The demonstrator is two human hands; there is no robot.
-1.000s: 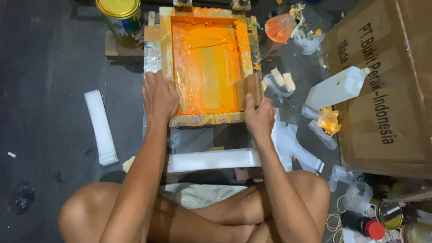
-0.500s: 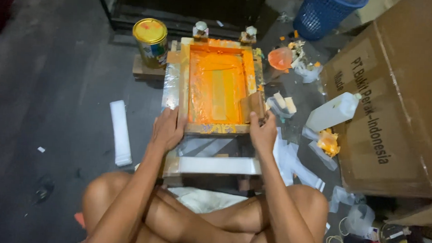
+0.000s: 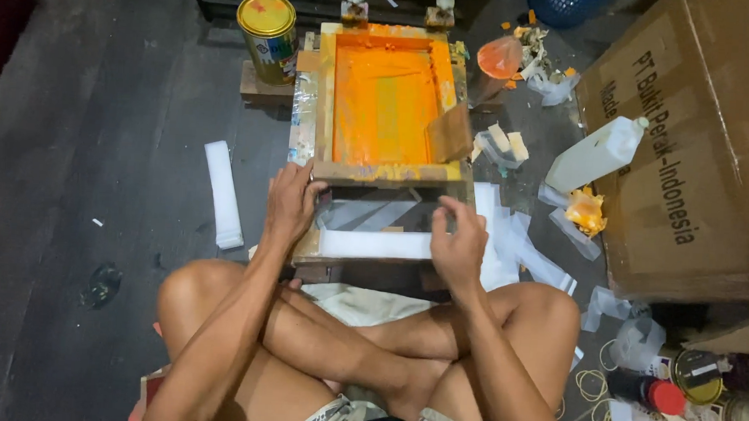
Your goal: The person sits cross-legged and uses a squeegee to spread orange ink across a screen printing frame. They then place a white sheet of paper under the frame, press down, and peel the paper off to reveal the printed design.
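Since half a second ago, the right hand [image 3: 457, 239] has come off the frame's near corner and now hovers over the white strip [image 3: 373, 244], fingers loosely curled, grasping nothing. The left hand [image 3: 289, 202] stays clenched on the near left corner of the orange-inked printing frame [image 3: 386, 101], which sits on a low wooden stand on the floor before crossed legs. A yellow-lidded paint can [image 3: 267, 25] stands just left of the frame; a cardboard box [image 3: 688, 165] lies to the right.

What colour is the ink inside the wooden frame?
Bright orange ink in the wooden frame, seen best in the head view.
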